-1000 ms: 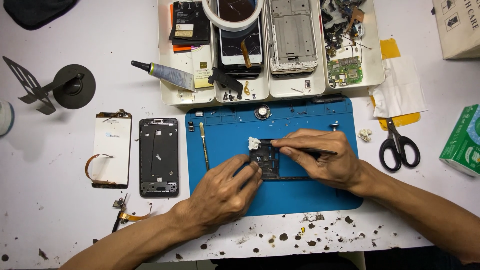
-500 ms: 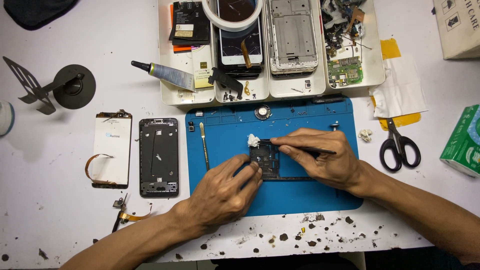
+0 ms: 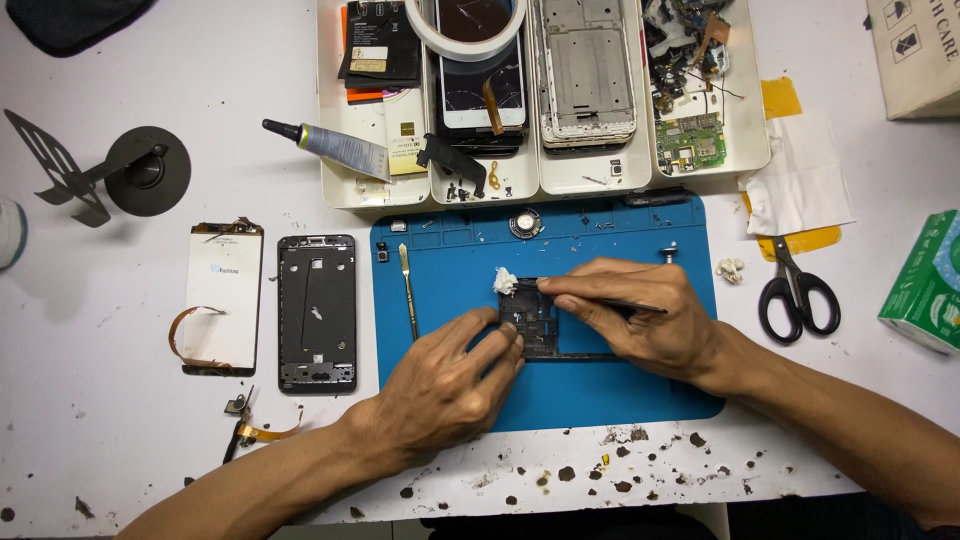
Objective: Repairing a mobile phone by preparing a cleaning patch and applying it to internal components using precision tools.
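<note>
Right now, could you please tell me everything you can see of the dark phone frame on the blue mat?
The dark phone frame is a thin black part with cut-out openings, plastic or metal by its look. It lies flat near the middle of the blue mat. The left hand presses its near edge with the fingertips, hiding part of it. The right hand holds tweezers gripping a white wad at its upper left corner.

the right hand (image 3: 640, 315) and left hand (image 3: 440, 385) cover much of the dark phone part (image 3: 532, 328). the green box (image 3: 925, 285) and cardboard box (image 3: 915, 50) are cut off by the right edge.
</note>
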